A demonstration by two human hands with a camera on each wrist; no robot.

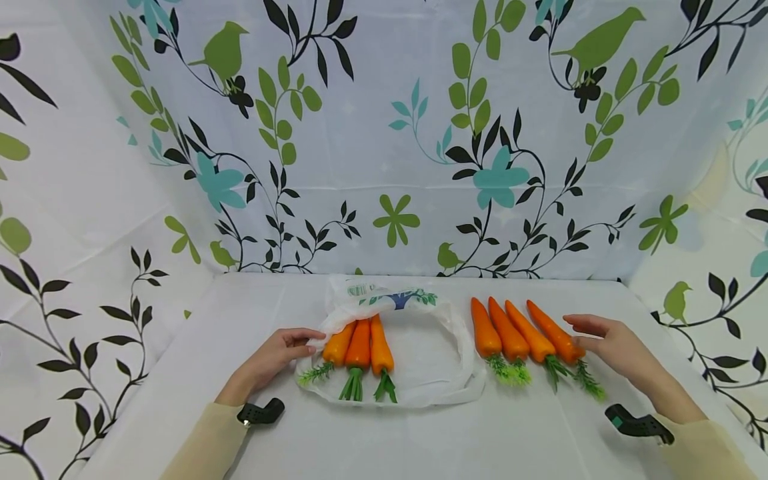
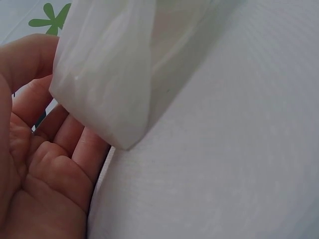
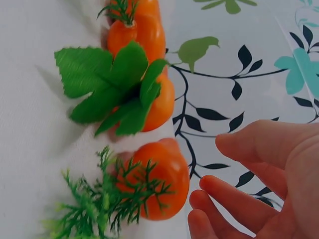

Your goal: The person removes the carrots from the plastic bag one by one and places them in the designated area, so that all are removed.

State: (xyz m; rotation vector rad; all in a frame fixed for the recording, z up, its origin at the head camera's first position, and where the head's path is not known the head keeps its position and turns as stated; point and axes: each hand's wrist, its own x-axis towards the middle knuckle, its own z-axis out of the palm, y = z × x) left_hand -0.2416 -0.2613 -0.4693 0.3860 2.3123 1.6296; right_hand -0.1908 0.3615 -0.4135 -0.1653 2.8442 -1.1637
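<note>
A white plastic bag [image 1: 420, 393] with a printed tree lies on the table, its mouth facing me. Three orange toy carrots [image 1: 359, 347] with green tops rest in that mouth. At the bag's left edge my left hand [image 1: 282, 353] grips the thin film; the bag's fold [image 2: 109, 89] hides those fingertips in the left wrist view. Right of the bag lie several more carrots [image 1: 510, 333] side by side, leafy ends toward me. My right hand [image 1: 618, 347] is beside the rightmost carrot [image 3: 164, 179], fingers spread and slightly bent, holding nothing.
A white cloth covers the table [image 1: 384, 447]. Behind it hangs a curtain [image 1: 360, 133] printed with birds, leaves and flowers, and similar cloth stands at both sides. Each wrist wears a black camera band [image 1: 261, 411].
</note>
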